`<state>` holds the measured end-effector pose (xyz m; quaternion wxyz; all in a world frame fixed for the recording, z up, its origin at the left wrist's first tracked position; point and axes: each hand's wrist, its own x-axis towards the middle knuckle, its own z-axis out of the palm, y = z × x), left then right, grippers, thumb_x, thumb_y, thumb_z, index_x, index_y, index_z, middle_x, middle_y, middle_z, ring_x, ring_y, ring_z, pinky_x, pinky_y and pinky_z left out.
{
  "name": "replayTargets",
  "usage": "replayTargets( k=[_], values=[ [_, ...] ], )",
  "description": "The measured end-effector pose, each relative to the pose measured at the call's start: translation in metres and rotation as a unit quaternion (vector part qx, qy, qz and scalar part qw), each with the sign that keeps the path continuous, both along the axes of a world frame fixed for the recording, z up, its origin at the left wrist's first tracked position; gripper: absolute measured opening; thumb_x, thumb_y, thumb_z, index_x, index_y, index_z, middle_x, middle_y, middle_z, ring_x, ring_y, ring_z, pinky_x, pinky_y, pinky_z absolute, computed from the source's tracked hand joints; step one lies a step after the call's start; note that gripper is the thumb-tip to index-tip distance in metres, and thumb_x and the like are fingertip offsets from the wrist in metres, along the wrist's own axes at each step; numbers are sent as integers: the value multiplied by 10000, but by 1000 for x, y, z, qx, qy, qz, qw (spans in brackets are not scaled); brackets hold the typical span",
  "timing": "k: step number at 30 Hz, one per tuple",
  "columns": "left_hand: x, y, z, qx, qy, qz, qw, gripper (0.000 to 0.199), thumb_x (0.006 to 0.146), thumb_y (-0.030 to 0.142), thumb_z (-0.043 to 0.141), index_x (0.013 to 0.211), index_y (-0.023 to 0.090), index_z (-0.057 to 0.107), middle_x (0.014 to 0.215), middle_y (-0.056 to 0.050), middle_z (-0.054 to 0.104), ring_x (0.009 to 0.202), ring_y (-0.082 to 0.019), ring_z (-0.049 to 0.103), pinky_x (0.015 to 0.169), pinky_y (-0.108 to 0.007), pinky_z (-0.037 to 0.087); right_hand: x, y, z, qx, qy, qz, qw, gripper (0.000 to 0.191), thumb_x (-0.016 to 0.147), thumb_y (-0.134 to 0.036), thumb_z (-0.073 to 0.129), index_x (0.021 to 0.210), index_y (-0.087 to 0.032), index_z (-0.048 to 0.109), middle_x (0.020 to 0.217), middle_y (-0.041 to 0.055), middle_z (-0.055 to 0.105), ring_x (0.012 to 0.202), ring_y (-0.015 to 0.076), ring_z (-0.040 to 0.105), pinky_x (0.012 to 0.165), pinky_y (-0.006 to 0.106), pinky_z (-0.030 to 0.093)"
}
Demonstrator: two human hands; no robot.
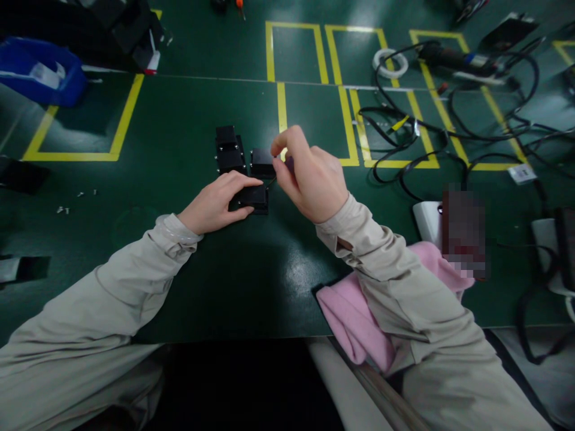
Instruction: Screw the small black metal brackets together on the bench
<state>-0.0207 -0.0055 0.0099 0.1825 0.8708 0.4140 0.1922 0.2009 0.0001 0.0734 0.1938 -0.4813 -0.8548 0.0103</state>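
Near the middle of the green table, my left hand (218, 202) grips a small black block (254, 194) between thumb and fingers. My right hand (309, 173) is closed in a pinch just right of it, around a thin tool whose dark shaft (271, 183) slants down toward the block's right side. Most of the tool is hidden by the fingers. Behind the held block lies another black block (262, 160). To its left, further black blocks (230, 159) with small shiny screws at their edges sit in a group.
Several loose screws (63, 210) lie at the left. A blue bin (42, 72) stands at the back left. Black cables (399, 126), a white tape ring (390, 63) and a white box (427, 222) occupy the right. Pink cloth (354, 317) hangs over the front edge.
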Motion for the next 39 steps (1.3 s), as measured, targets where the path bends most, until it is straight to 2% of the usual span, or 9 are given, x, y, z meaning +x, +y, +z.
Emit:
replayTargets(
  k=[3,8,15,21,26,28,35,39],
  values=[
    [0,0,-1,-1,-2,0,1000,456,914,337,570,1344,190,533,1260,-101,601,1186,-279,563,1039,-444,454,0,0,0,2,11,2,1000,360,1004,-283,249,1209,-173,524,931,55,685,751,165,671,731,301,471],
    [0,0,-1,6,1,-5,1000,455,921,341,573,1346,180,536,1258,-104,600,1198,-272,563,1045,-428,452,1,0,1,1,-5,6,1000,466,1027,-456,219,1121,-178,580,824,41,667,760,179,667,758,311,474],
    [1,0,0,-7,1,5,1000,455,913,344,567,1339,189,537,1261,-101,599,1195,-275,556,1052,-443,448,1,2,-1,-5,7,1,1000,364,1010,-297,260,1208,-177,541,919,42,671,777,160,666,741,284,460],
    [0,0,-1,-4,-3,5,1000,455,905,349,569,1334,201,537,1248,-97,600,1206,-285,551,1053,-452,447,3,2,-2,7,9,11,1000,495,1025,-491,201,1099,-186,583,831,36,664,758,167,652,767,298,467],
    [0,0,-1,-3,-1,0,1000,459,910,340,571,1342,190,535,1251,-100,601,1199,-278,560,1048,-441,453,1,3,-2,-13,18,1,1000,378,1016,-299,246,1204,-166,546,933,53,680,825,172,678,778,293,464],
    [0,0,0,2,0,-3,1000,454,917,340,572,1341,182,536,1254,-103,602,1191,-272,566,1042,-431,456,1,3,-2,-16,24,2,1000,362,1006,-270,266,1226,-165,534,964,53,680,826,165,678,775,287,461],
    [0,0,0,1,2,0,1000,448,920,349,573,1337,189,536,1270,-99,596,1213,-276,556,1051,-427,452,3,1,-1,-2,11,9,1000,490,1028,-498,209,1118,-181,572,829,24,657,767,156,648,771,282,451],
    [0,1,0,6,2,-4,1000,451,923,346,573,1339,176,537,1258,-104,600,1195,-275,567,1035,-429,465,2,2,-3,5,9,8,1000,369,1030,-346,247,1169,-175,542,896,32,669,792,153,668,762,275,456]
  ],
)
